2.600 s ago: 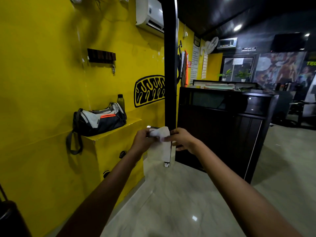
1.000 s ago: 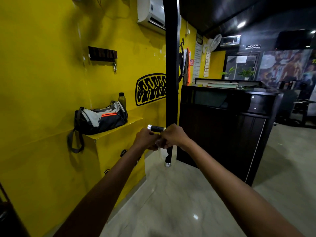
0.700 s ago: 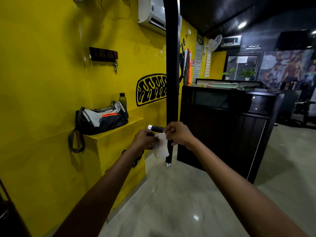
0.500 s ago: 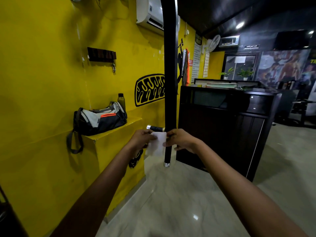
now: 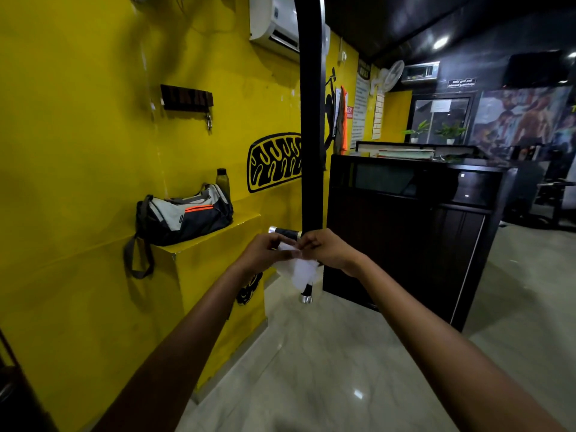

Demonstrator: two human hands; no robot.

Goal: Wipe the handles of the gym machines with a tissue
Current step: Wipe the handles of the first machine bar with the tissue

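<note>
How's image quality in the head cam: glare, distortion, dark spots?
Head view: wide-angle distortion bends the black post and stretches both forearms; ceiling lights glare on the glossy floor; the right background is dim; the tissue between left hand and right hand is bright and slightly soft; the gym bag is sharp.

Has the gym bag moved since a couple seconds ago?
No. The gym bag sits on the same yellow ledge, beside the bottle.
</note>
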